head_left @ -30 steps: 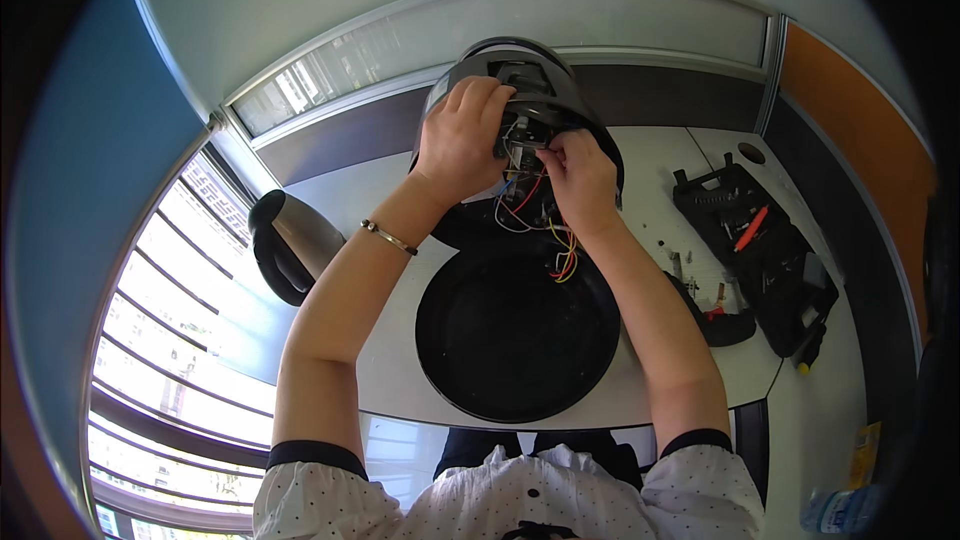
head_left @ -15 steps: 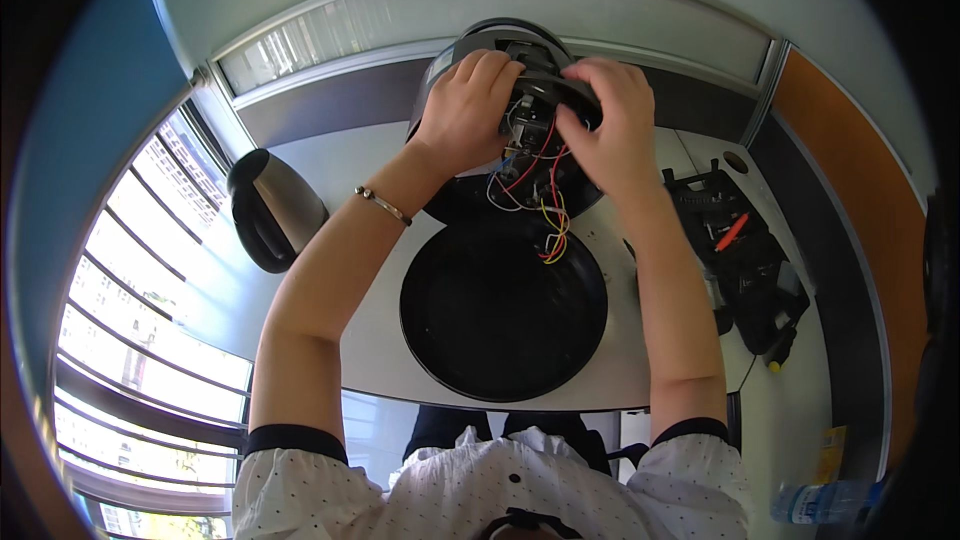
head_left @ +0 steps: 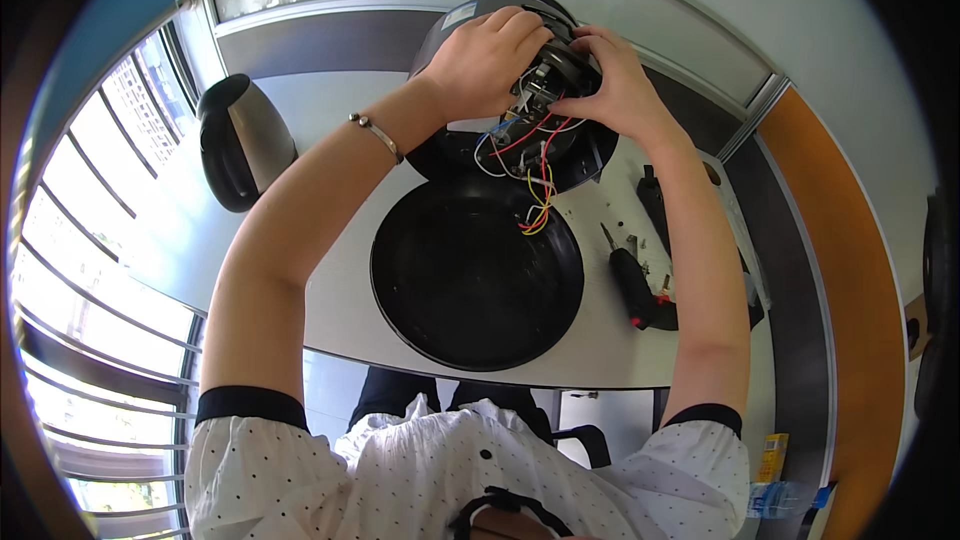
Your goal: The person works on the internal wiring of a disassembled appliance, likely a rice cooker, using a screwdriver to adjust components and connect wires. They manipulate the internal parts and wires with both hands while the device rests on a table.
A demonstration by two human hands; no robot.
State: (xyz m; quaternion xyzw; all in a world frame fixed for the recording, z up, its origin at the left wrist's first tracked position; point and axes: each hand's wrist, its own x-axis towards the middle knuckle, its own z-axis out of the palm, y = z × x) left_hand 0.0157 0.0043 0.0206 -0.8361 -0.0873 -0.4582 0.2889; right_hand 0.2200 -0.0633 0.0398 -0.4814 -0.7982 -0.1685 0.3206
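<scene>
A dark round appliance, opened up with its inner parts exposed, sits at the back of the table. Red, yellow, blue and white wires hang out of it. My left hand grips its upper left side, fingers bent over the top. On the right, my right hand holds the black curved part of the appliance between thumb and fingers. Its fingertips are partly hidden. Nearer to me lies a wide, shallow black round shell, and the wire ends dangle over its far edge.
A black power screwdriver with red accents lies by my right forearm, near loose screws. Behind that forearm a dark tool case is partly hidden. A steel kettle stands at left. A low partition borders the back.
The view has shifted and turned, and the power screwdriver now shows beside my right forearm. Both hands stay on the appliance; my right fingers sit closer around the black curved part.
</scene>
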